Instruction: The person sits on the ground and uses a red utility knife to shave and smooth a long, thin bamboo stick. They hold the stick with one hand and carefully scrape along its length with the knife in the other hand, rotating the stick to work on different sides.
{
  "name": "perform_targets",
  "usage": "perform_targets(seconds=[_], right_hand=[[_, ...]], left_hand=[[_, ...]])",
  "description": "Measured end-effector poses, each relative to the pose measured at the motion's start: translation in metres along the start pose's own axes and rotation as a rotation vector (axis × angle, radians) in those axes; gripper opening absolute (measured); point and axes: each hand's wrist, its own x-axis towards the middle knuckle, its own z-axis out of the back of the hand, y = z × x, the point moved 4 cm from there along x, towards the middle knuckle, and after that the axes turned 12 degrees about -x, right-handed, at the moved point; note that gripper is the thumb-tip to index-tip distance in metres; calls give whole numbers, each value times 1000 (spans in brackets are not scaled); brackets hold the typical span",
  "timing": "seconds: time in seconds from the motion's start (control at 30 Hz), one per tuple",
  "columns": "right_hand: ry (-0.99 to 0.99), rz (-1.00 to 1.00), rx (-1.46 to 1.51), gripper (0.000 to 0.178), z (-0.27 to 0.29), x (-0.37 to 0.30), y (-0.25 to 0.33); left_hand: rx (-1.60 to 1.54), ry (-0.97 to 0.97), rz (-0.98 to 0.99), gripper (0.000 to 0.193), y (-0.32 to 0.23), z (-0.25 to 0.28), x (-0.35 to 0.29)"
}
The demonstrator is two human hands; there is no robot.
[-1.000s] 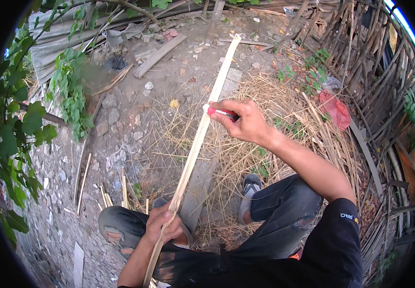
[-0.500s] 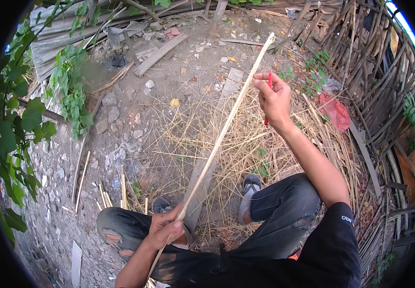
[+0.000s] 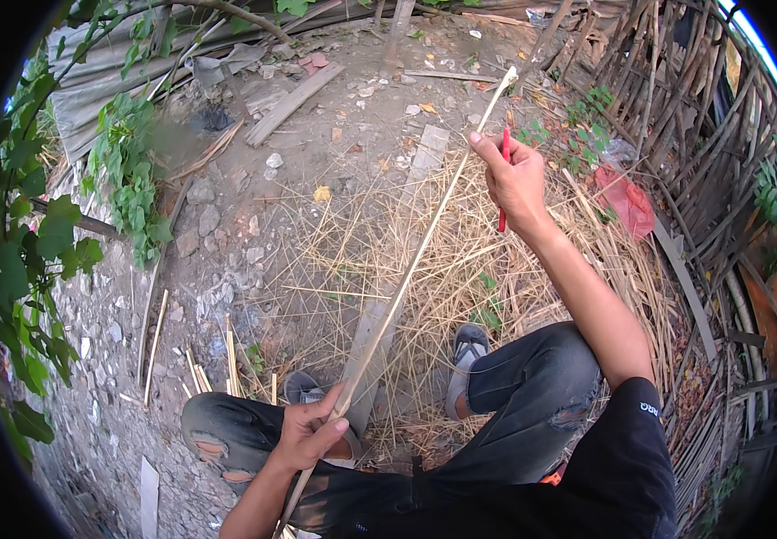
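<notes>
A long, pale split-bamboo strip (image 3: 411, 269) slants from my lap up to the far right. Its lower part is gripped by my left hand (image 3: 312, 436), closed round it above my left thigh. My right hand (image 3: 516, 180) is up by the strip's far end, with the thumb tip at the strip. A slim red pen-like tool (image 3: 504, 184) stands roughly upright in its closed fingers. The strip shows a narrow side, and its far tip has a pale knob. Whether the right fingertips also pinch the strip is hard to make out.
Straw-like shavings (image 3: 514, 269) cover the ground before my feet, over a grey plank (image 3: 372, 346). Several cut bamboo pieces (image 3: 232, 355) stand by my left knee. A stick fence (image 3: 667, 99) bounds the right, with a red plastic bag (image 3: 626, 202) nearby. Leafy vines (image 3: 47, 234) hang at left.
The bamboo strip has turned about its length, showing a narrower side. My right thumb has stretched out toward it, and my left thumb has shifted along the lower part.
</notes>
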Motion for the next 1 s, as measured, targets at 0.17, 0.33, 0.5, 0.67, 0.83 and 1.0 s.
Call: perform_targets(seconds=[0.17, 0.33, 0.5, 0.67, 0.83, 1.0], right_hand=[[42, 26, -91, 28, 0, 2, -5], [48, 80, -86, 26, 2, 6, -7], [-7, 87, -40, 24, 4, 8, -5], [42, 18, -58, 24, 4, 5, -2], [98, -16, -127, 24, -1, 0, 1], [128, 18, -159, 23, -2, 4, -7]], left_hand=[[150, -41, -48, 58, 2, 3, 0], [232, -41, -64, 59, 1, 6, -1], [197, -69, -67, 60, 1, 6, -2], [217, -53, -104, 60, 0, 7, -2], [270, -51, -123, 60, -7, -2, 0], [346, -62, -110, 61, -4, 3, -1]])
